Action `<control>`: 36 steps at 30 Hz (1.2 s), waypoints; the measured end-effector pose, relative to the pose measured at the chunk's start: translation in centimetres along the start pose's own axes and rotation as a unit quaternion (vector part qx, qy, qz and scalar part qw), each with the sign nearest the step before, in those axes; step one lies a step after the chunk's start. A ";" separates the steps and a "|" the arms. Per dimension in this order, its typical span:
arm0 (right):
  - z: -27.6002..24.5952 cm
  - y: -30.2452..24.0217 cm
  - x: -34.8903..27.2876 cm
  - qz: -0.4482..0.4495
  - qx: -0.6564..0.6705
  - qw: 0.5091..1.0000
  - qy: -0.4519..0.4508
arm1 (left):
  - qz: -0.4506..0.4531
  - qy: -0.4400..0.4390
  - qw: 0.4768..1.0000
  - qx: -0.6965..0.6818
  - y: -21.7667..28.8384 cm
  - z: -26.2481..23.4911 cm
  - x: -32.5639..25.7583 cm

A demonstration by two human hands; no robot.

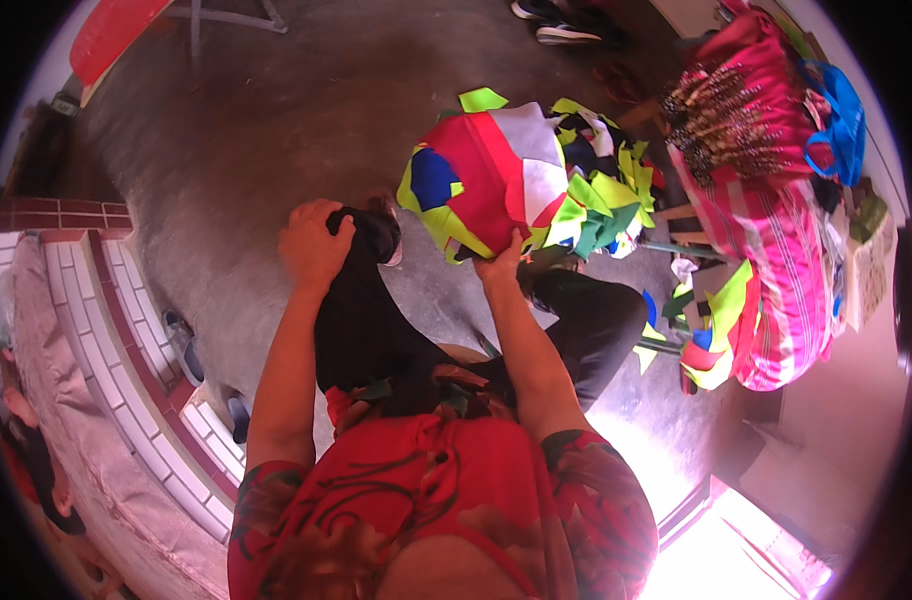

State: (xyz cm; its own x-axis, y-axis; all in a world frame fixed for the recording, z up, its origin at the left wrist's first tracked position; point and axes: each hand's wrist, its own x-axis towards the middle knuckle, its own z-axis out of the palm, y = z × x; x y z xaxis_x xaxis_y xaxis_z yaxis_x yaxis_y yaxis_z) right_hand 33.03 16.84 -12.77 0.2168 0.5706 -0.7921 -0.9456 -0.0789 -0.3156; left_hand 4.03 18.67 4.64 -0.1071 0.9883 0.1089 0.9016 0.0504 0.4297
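My right hand point(500, 262) grips the near edge of a rounded bundle of coloured cloth pieces point(486, 170), its thumb pressed on the red cloth. Red, white, blue and neon yellow-green patches cover the bundle, and its underside is hidden. More loose cloth scraps point(606, 205), mostly yellow-green, dark green and white, crowd its right side. Over my left knee, in black trousers point(361, 330), lies my left hand point(313, 245), thumb apart from the fingers and nothing seen in it.
At the right stands a pink cloth-covered pile point(781, 270) with a beaded brown bunch point(721, 115) and a blue bag point(838, 125). Cloth scraps point(716, 335) hang beside it. Shoes point(566, 25) lie at the back, slippers point(183, 345) by the tiled step point(126, 370) at left.
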 end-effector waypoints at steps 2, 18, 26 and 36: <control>-0.9 0.9 -1.6 -0.012 -0.004 1.000 0.002 | 0.004 0.014 1.000 0.013 -0.1 0.3 -0.2; -6.7 4.9 -3.1 -0.010 -0.090 0.994 0.066 | 0.109 0.012 0.993 0.042 2.1 0.9 0.4; -7.4 -5.0 -17.3 0.115 -0.166 0.976 -0.085 | 0.124 0.012 0.991 0.051 1.2 1.1 0.3; -13.0 -30.7 -18.7 -0.287 0.251 0.915 -0.132 | 0.116 0.010 0.992 0.041 0.6 1.2 0.4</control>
State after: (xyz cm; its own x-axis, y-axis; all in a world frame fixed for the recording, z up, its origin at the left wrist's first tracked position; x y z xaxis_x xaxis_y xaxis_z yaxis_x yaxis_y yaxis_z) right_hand 61.22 -2.04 4.92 0.7091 0.5837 -0.3956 -0.7012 0.6429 -0.3084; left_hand 5.03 19.24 3.83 0.1007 0.9715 0.2144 0.9335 -0.1668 0.3174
